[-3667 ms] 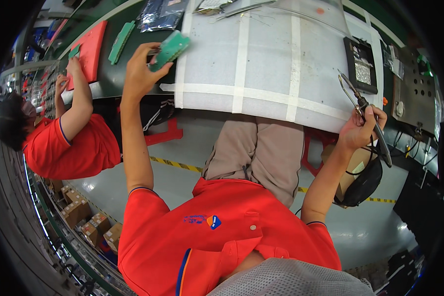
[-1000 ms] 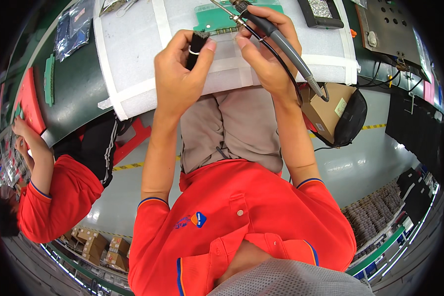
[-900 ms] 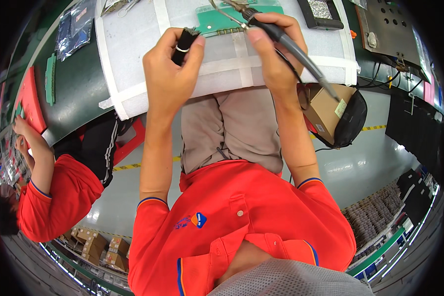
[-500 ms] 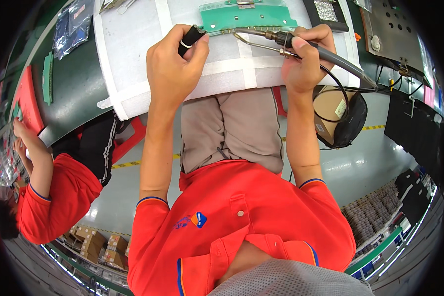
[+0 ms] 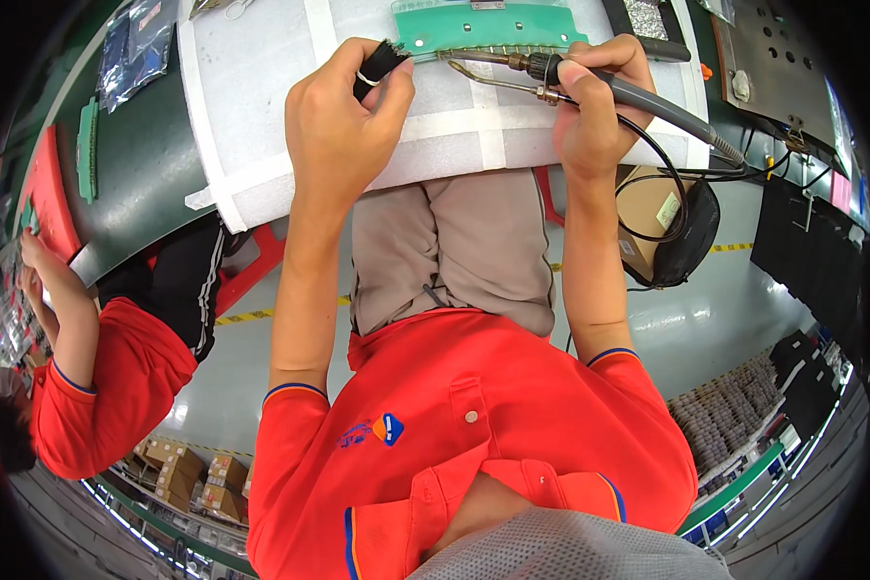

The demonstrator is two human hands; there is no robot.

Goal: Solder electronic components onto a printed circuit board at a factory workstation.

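The left hand (image 5: 343, 126) is closed around one small black brush (image 5: 382, 66), its bristles poking out above the fingers (image 5: 396, 87). Half a second ago the brush was held lower and further from the board; it has since been brought up to the near left corner of the green circuit board (image 5: 488, 24), which suggests that cleaning or wiping of the joints is in hand. The right hand (image 5: 599, 106) is wrapped around one soldering iron (image 5: 590, 82), held like a pen; its metal tip points left, just below the board's near edge, much as it was half a second ago. One dark cable (image 5: 667, 164) is seen trailing from the iron's handle past the right wrist. Beyond the fingers, one board lies flat on the white padded worktop (image 5: 261, 97). Further left, on the dark green surface, one narrow green strip (image 5: 87, 150) and one red tray (image 5: 48, 198) are visible, near a co-worker's hand (image 5: 34, 251).
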